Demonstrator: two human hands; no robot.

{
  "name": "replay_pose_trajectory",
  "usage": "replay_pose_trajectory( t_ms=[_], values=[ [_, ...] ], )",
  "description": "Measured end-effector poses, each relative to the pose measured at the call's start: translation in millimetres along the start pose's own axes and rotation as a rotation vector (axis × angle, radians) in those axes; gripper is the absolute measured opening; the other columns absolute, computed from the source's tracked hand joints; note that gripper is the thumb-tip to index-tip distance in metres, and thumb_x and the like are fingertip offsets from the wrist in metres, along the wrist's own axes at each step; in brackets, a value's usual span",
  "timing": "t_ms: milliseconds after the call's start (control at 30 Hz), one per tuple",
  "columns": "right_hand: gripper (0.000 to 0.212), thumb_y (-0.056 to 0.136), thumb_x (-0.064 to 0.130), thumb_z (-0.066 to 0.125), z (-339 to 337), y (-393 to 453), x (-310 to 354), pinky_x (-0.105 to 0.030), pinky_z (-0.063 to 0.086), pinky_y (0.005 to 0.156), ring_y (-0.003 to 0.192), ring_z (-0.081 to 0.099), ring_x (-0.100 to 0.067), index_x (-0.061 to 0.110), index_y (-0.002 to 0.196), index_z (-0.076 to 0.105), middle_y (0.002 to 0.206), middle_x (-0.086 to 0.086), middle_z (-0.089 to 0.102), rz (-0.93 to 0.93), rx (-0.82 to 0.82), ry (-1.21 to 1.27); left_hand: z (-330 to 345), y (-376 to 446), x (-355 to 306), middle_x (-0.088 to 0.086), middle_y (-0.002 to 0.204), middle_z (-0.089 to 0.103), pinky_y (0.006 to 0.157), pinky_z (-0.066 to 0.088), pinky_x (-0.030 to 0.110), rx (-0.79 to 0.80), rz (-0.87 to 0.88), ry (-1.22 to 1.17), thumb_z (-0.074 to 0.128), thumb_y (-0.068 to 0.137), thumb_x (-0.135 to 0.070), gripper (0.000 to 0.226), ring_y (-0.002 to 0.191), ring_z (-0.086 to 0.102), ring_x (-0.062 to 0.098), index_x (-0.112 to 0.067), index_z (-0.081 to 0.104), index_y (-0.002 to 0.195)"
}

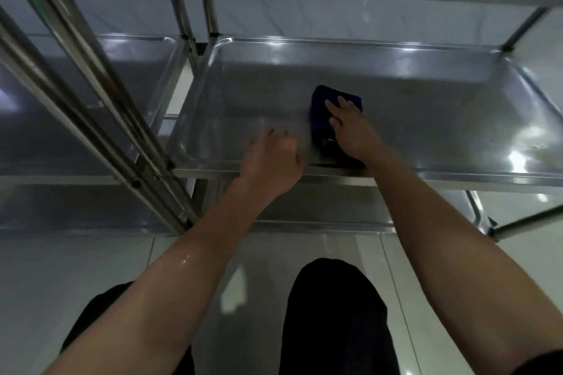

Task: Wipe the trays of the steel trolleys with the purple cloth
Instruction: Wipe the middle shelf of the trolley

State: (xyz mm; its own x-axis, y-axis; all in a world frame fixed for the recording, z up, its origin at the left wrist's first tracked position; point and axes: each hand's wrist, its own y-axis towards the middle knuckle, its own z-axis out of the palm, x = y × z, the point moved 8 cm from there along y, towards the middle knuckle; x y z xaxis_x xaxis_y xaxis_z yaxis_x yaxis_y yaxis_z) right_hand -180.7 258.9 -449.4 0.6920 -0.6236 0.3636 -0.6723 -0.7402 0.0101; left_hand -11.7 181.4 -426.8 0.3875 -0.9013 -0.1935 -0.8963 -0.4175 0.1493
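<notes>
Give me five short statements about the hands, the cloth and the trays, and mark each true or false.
1. The right hand lies flat on the purple cloth. True.
2. The cloth rests in the right-hand trolley's middle tray. True.
3. The left hand holds the cloth. False: it sits at the tray's near rim, beside the cloth, holding nothing.
4. The cloth hangs over a trolley post. False: it lies on the tray floor.
5. A second trolley's tray shows to the left. True.

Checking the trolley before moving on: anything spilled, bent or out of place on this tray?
Nothing stands out. The tray looks bare and undented, with only the purple cloth flat under the right hand.
</notes>
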Motion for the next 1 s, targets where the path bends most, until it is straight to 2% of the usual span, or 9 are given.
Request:
replay_pose_trajectory(
  t_ms=[167,300,400,533,600,700,833,1000],
  values=[
    [0.048,0.109,0.023,0.029,-29,-26,-82,-0.045,0.011,0.123,0.153,0.009,-0.028,0.019,0.156,0.025,0.165,-0.009,0.012,0.136,-0.037,-0.021,24,16,-42,0.008,0.125,0.057,0.093,0.047,0.047,0.151,0.04,0.043,0.042,0.098,-0.038,0.038,0.119,0.049,0.029,-0.019,0.064,0.121],
    [0.048,0.108,0.024,0.03,-46,-42,-127,-0.047,0.015,0.122,0.152,0.013,-0.031,0.019,0.156,0.027,0.165,-0.01,0.015,0.215,-0.069,-0.036,28,14,-41,0.006,0.124,0.057,0.097,0.045,0.056,0.104,0.025,0.051,0.038,0.099,-0.043,0.038,0.117,0.05,0.031,-0.022,0.066,0.115],
    [0.048,0.108,0.024,0.032,-48,-42,-128,-0.049,0.017,0.121,0.151,0.015,-0.031,0.019,0.155,0.03,0.164,-0.011,0.018,0.211,-0.087,-0.036,26,12,-40,0.003,0.125,0.057,0.097,0.045,0.054,0.088,0.04,0.04,0.036,0.101,-0.044,0.039,0.117,0.051,0.029,-0.026,0.067,0.116],
    [0.048,0.107,0.024,0.034,-46,-39,-116,-0.048,0.017,0.121,0.151,0.016,-0.03,0.018,0.154,0.032,0.163,-0.011,0.02,0.213,-0.109,-0.043,17,14,-24,0.001,0.119,0.062,0.088,0.048,0.04,0.079,0.083,-0.088,0.042,0.101,-0.041,0.032,0.11,0.058,0.027,-0.024,0.067,0.112],
    [0.048,0.107,0.024,0.033,-43,-36,-108,-0.047,0.017,0.122,0.151,0.015,-0.03,0.018,0.155,0.031,0.164,-0.011,0.02,0.202,-0.102,-0.042,7,13,-2,0.005,0.122,0.063,0.092,0.046,0.038,0.033,0.048,-0.162,0.05,0.099,-0.033,0.027,0.115,0.058,0.029,-0.019,0.067,0.114],
    [0.048,0.107,0.025,0.032,-32,-23,-79,-0.046,0.016,0.122,0.152,0.014,-0.028,0.019,0.155,0.031,0.164,-0.009,0.019,0.149,-0.083,-0.031,-8,6,46,0.007,0.133,0.059,0.105,0.039,0.047,-0.061,-0.056,-0.022,0.054,0.096,-0.034,0.034,0.134,0.047,0.029,-0.016,0.065,0.123],
    [0.049,0.107,0.028,0.031,-11,5,-26,-0.045,0.014,0.123,0.152,0.011,-0.025,0.024,0.156,0.029,0.165,-0.006,0.016,0.077,-0.041,-0.011,-10,-10,100,0.008,0.126,0.059,0.103,0.038,0.056,-0.011,-0.239,0.094,0.047,0.096,-0.045,0.036,0.123,0.048,0.034,-0.021,0.065,0.114],
    [0.048,0.109,0.029,0.028,24,41,51,-0.044,0.009,0.123,0.153,0.007,-0.024,0.025,0.157,0.025,0.166,-0.005,0.012,-0.048,0.047,-0.001,-11,-25,127,0.005,0.125,0.057,0.101,0.038,0.06,-0.008,-0.309,0.125,0.044,0.091,-0.057,0.042,0.12,0.051,0.034,-0.027,0.064,0.112]
  ],
)
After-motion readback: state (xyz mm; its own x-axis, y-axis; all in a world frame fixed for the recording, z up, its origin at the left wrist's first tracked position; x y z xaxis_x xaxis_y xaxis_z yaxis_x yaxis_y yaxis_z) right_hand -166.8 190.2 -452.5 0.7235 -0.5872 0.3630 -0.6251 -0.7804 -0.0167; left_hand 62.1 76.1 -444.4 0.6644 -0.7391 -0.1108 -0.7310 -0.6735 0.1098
